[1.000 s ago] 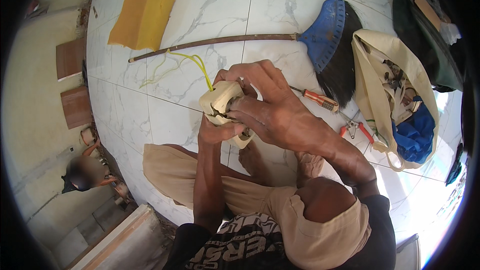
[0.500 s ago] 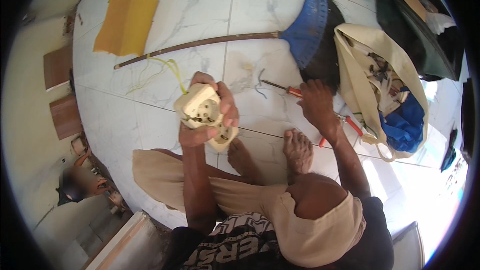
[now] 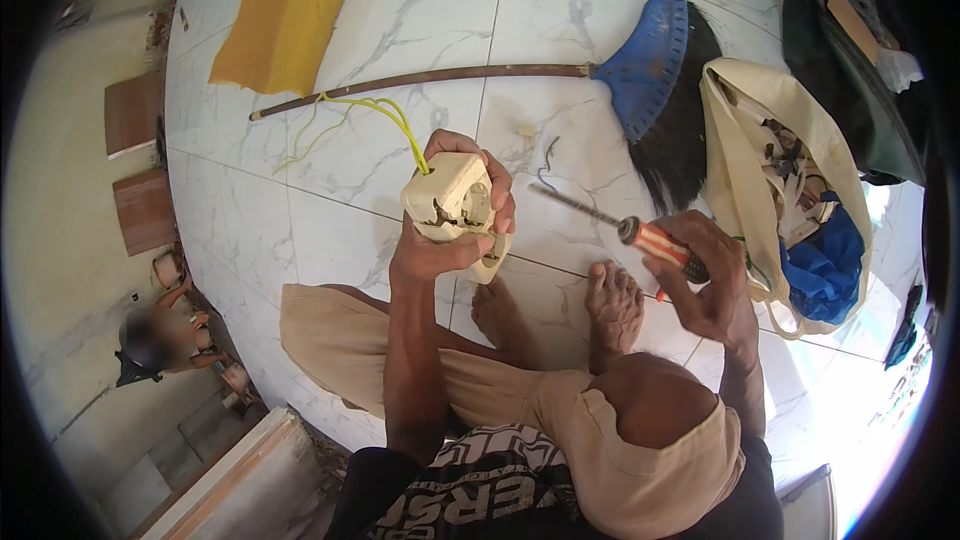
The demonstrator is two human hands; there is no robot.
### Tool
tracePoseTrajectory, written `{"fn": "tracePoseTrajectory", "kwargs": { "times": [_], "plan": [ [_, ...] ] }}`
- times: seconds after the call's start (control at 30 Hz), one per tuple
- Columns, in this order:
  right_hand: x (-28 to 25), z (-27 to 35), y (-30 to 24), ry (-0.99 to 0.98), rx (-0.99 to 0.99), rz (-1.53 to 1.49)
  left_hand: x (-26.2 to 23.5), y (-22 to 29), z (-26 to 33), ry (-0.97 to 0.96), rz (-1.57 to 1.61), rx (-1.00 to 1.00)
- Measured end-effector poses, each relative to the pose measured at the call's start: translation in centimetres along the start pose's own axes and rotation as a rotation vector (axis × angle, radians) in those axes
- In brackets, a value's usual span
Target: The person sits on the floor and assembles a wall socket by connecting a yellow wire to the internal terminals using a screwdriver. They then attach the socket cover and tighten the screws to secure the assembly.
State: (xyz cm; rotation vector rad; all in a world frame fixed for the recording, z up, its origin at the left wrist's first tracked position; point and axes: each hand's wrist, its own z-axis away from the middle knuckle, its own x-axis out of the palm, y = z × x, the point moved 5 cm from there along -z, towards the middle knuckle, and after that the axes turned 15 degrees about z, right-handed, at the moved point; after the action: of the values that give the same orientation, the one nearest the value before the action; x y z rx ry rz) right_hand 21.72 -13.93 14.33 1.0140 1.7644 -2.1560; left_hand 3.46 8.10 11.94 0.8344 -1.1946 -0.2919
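Note:
My left hand (image 3: 445, 250) is closed round a cream electrical socket block (image 3: 445, 195) whose casing looks broken at one edge. Yellow-green wires (image 3: 400, 125) come out of its top and trail to the left over the floor. In my right hand (image 3: 705, 275) is a screwdriver (image 3: 640, 231) with a red and white handle. Its shaft points up and left, toward the socket block but apart from it. A short bluish piece of wire (image 3: 547, 165) lies on the tiles near the screwdriver's tip.
A long-handled broom (image 3: 640, 70) with a blue head lies across the tiled floor. At the right stands a cream cloth bag (image 3: 725, 155) holding tools and blue cloth, beside a dark bag (image 3: 850, 70). Yellow sheet (image 3: 280, 30) lies far left. A person (image 3: 160, 340) is at the left.
My right hand has lifted the screwdriver off the floor and brought it nearer to me. My left hand still holds the socket block, now turned slightly. The whole view has shifted a little.

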Motion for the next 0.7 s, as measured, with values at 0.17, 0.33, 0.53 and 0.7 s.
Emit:
{"fn": "tracePoseTrajectory", "kwargs": {
  "times": [0.17, 0.33, 0.53, 0.7],
  "plan": [
    [-0.8, -0.8, -3.6, -0.002, -0.13, 0.14, 0.1, 0.1, 0.0, 0.034, -0.106, 0.013],
    [-0.7, -1.2, -4.1, 0.031, -0.162, 0.233, 0.6, 0.1, -0.2, 0.05, -0.094, 0.01],
    [-0.4, -1.2, -4.4, 0.025, -0.173, 0.24, 0.5, 0.1, 0.1, 0.077, -0.124, 0.008],
    [-0.4, -1.2, -4.4, 0.029, -0.186, 0.261, 0.7, 0.2, 0.0, 0.076, -0.111, 0.003]
  ]
}}
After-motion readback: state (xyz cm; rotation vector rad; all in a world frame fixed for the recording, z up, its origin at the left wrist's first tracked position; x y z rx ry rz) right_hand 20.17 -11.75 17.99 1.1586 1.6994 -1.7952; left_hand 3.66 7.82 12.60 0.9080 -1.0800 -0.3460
